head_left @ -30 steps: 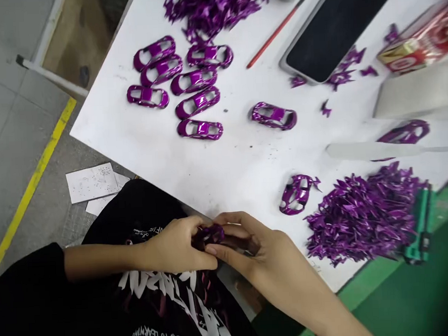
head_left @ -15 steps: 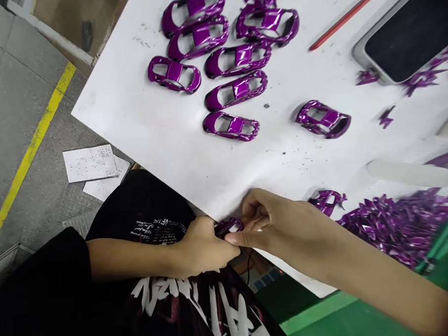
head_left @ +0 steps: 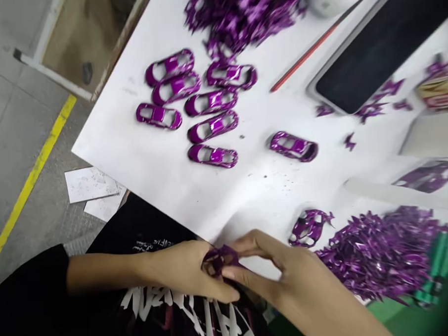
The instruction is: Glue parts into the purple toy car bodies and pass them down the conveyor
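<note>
A small purple toy car body (head_left: 215, 261) is between my two hands, at the near edge of the white table. My left hand (head_left: 184, 269) is closed around it, with the thumb along the lower side and the other fingers mostly hidden. From the right, my right hand (head_left: 276, 265) pinches the end of the same car body between thumb and fingertips. Just right of my hands lies another purple car body (head_left: 309, 228) with a jagged bit sticking out. Picture blur hides the finer detail of the held piece.
Several purple car bodies (head_left: 213, 126) lie in loose rows on the table (head_left: 153, 176). Piles of purple scraps (head_left: 384, 260) sit at right and at the top (head_left: 247, 18). A red stick (head_left: 304, 63), a phone (head_left: 374, 47) and green-handled cutters (head_left: 432, 273) lie around.
The view has shifted, so the table's things appear lower and further left. More of the held car body shows between my hands. Both hands still grip it.
</note>
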`<action>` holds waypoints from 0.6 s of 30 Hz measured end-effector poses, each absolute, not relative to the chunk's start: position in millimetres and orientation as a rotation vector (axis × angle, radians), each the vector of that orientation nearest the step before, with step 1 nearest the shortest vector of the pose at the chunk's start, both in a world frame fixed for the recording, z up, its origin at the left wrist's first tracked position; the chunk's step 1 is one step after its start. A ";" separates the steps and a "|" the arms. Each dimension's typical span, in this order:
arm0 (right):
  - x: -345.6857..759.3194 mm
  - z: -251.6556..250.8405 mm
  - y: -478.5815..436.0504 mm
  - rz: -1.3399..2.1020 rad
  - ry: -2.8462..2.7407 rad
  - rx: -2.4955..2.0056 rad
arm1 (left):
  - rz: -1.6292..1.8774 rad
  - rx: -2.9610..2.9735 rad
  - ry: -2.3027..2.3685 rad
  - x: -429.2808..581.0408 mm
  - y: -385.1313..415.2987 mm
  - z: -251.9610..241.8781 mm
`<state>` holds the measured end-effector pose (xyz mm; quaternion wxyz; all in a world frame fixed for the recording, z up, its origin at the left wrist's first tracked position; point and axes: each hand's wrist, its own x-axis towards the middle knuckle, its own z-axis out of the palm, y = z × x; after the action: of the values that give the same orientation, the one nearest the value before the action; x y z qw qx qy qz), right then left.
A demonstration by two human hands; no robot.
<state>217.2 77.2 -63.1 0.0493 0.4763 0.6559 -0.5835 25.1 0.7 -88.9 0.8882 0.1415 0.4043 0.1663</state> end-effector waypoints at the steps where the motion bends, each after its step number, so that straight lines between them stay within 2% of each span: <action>1: 218.0 -57.2 68.3 -1.785 1.996 1.512 | 0.313 0.414 0.861 13.7 4.4 -82.3; 7: 225.9 -27.0 47.4 -1.653 2.116 1.942 | 0.265 1.006 0.963 -2.0 54.0 -52.3; 9: 238.8 -26.8 62.2 -1.378 2.200 2.111 | 0.334 1.026 0.915 14.2 71.9 -58.5; 12: 259.9 -44.6 99.8 -0.734 2.109 2.662 | 0.498 0.905 0.784 41.3 93.8 -78.7; 13: 264.8 -55.0 113.6 -0.648 2.075 2.836 | 0.546 0.878 0.755 48.6 100.0 -86.1; 15: 269.4 -78.1 137.9 -0.865 2.100 3.008 | 0.627 0.852 0.711 58.6 110.6 -99.5; 18: 265.5 -100.0 156.6 -1.426 2.184 2.904 | 0.707 0.786 0.670 63.2 120.7 -112.5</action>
<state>265.5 156.6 -100.0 -0.3717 0.6906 0.5195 -0.3392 63.2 120.7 -112.5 0.8106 0.3676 0.3134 0.3310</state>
